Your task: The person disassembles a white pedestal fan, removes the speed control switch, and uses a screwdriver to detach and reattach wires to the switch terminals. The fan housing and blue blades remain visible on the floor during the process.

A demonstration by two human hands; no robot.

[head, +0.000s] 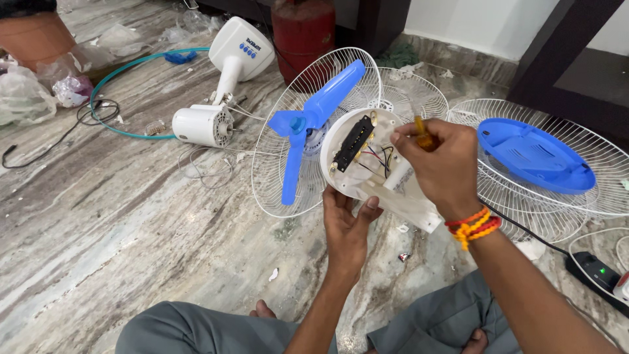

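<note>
Left hand (346, 226) cupping white fan base housing (367, 160) from below, fingers clamped on rim. Right hand (440, 164) closed round yellow screwdriver (422, 134), working above exposed wiring. Advice: keeping housing steady, tip clear of wires. Blue fan blade (311, 121) lying beyond left hand.

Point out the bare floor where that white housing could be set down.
Bare marble floor lies left of the blue fan blade and grille, below the white motor. Crowded: right side, with stacked grilles, blue cover, power strip.
</note>
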